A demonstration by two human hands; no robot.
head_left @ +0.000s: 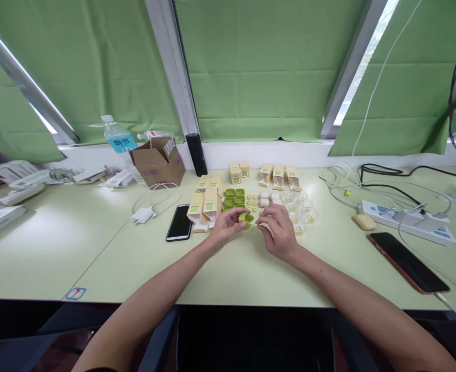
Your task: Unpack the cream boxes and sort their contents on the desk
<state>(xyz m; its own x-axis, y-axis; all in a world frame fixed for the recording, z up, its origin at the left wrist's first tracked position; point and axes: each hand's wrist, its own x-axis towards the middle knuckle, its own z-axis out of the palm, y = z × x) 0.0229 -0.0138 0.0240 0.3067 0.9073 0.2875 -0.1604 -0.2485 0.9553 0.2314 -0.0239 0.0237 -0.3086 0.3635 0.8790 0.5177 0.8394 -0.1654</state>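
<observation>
Near the middle of the table, my left hand [229,227] grips a small green container [246,219] with its fingers round the side. My right hand [279,232] is pinched close to the container's right side, on something small and pale that I cannot make out. Just behind my hands stand several green containers [230,192] in rows. Several tiny yellowish pieces [251,203] lie to their right, then white-pink blocks [264,199]. Clear plastic covers [299,204] with yellow marks are gathered behind and right of my right hand.
Several small beige boxes [211,201] stand left of the containers, more [278,177] behind. A black phone [179,223] lies at left, another phone [408,262] at right by a power strip [409,222] and cables. A cardboard box [158,165] and water bottle [121,142] stand back left.
</observation>
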